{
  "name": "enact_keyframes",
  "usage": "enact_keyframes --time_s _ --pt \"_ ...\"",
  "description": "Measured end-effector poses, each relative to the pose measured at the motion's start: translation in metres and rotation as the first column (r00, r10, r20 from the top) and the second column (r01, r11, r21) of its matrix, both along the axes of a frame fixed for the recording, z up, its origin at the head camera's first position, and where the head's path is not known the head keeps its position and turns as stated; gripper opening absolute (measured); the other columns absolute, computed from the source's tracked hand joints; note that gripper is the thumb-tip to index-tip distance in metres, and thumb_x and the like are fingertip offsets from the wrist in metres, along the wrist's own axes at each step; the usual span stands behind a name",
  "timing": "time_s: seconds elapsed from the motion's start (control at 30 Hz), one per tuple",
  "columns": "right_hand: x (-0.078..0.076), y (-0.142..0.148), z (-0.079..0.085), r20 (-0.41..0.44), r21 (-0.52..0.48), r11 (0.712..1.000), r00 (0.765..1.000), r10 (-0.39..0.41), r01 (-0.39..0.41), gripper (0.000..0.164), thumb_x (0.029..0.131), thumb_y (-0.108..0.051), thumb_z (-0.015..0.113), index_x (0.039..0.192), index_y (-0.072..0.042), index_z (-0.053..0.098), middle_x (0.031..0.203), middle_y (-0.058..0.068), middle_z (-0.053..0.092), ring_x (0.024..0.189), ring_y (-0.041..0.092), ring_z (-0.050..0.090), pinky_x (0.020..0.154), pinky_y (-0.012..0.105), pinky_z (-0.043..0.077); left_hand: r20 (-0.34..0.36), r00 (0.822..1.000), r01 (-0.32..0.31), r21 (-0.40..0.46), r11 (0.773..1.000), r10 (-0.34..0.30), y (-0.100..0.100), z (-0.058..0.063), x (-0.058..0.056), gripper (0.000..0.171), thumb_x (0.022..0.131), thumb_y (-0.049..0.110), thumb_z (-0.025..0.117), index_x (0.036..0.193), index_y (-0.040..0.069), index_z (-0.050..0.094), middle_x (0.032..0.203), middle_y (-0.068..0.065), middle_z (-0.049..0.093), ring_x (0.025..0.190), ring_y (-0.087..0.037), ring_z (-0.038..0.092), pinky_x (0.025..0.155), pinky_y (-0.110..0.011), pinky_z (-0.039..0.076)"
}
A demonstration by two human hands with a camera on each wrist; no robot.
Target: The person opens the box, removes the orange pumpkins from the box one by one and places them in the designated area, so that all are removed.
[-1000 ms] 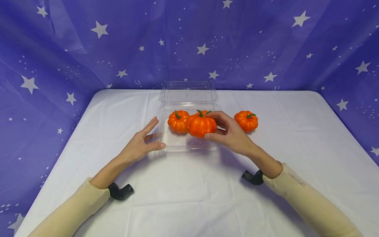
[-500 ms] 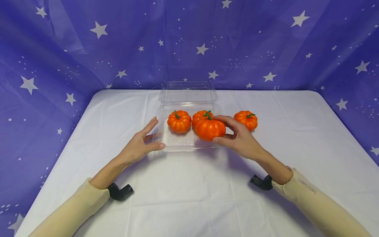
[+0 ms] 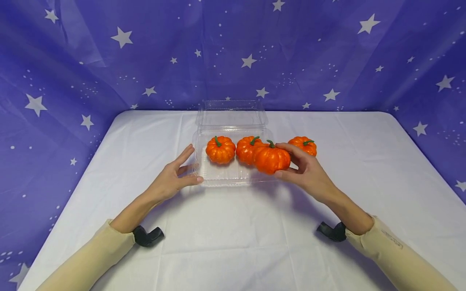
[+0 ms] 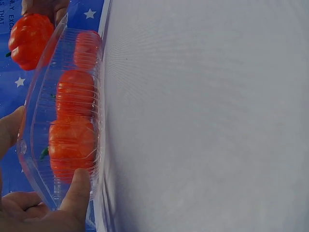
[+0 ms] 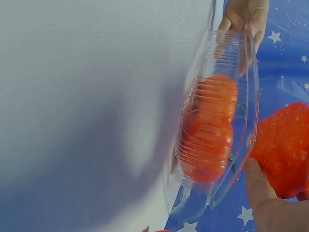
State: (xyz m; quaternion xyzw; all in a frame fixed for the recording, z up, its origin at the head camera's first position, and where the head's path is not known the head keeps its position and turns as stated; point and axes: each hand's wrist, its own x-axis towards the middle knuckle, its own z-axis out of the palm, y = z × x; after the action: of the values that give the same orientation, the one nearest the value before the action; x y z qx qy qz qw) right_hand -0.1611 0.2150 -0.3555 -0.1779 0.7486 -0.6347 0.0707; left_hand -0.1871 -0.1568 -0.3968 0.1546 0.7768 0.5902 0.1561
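A clear plastic clamshell container (image 3: 217,176) lies with its lid (image 3: 233,117) folded back. Two small orange pumpkins with green stems sit inside it: a left pumpkin (image 3: 220,151) and a right pumpkin (image 3: 245,150). My right hand (image 3: 309,173) holds another pumpkin (image 3: 272,160) between thumb and fingers, raised over the container's right end; it partly covers the right pumpkin in the head view. My left hand (image 3: 169,178) is spread at the container's left end, fingers fairly straight. In the left wrist view its fingertip (image 4: 81,179) touches the clear wall.
One more pumpkin (image 3: 303,144) rests on the white tablecloth (image 3: 233,242) right of the container, partly behind my right hand. A purple curtain with stars (image 3: 233,48) hangs behind and beside the table. A dark curved piece (image 3: 148,236) sticks out at each wrist.
My right hand has moved right and slightly nearer with its pumpkin, uncovering more of the right pumpkin in the container. My left hand and the container have stayed in place.
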Motion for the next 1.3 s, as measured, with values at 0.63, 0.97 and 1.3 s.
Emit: enact_keyframes --time_s 0.63,0.97,1.3 --pt "0.007 0.014 -0.005 -0.068 0.067 0.99 0.99 -0.123 0.128 0.056 0.09 -0.005 0.071 0.141 -0.003 0.048 0.134 0.01 0.051 0.112 0.026 0.056 0.083 0.025 0.055 -0.01 1.0 0.009 -0.001 1.0 -0.009 -0.001 -0.002 0.0 0.097 0.086 0.015 0.078 0.159 0.013 0.015 0.165 0.004 0.004 0.14 -0.032 0.037 0.099 -0.027 0.046" --pt "0.012 0.033 -0.003 -0.07 0.099 0.984 0.987 -0.142 0.148 0.06 0.09 -0.003 0.071 0.144 0.0 0.046 0.14 0.01 0.045 0.119 0.022 0.05 0.086 0.021 0.052 -0.011 1.0 0.014 -0.003 1.0 -0.014 -0.001 -0.003 0.0 0.096 0.087 0.016 0.078 0.159 0.014 0.015 0.165 0.002 0.004 0.139 -0.03 0.038 0.099 -0.027 0.046" --pt "0.02 0.06 -0.003 -0.061 0.072 0.982 0.983 -0.173 0.177 0.057 0.09 0.003 0.068 0.143 -0.002 0.045 0.138 0.012 0.047 0.125 0.018 0.047 0.092 0.018 0.049 -0.004 1.0 0.008 -0.005 1.0 -0.008 0.0 -0.001 0.0 0.096 0.087 0.016 0.078 0.159 0.014 0.015 0.165 0.003 0.004 0.14 -0.03 0.038 0.099 -0.026 0.046"
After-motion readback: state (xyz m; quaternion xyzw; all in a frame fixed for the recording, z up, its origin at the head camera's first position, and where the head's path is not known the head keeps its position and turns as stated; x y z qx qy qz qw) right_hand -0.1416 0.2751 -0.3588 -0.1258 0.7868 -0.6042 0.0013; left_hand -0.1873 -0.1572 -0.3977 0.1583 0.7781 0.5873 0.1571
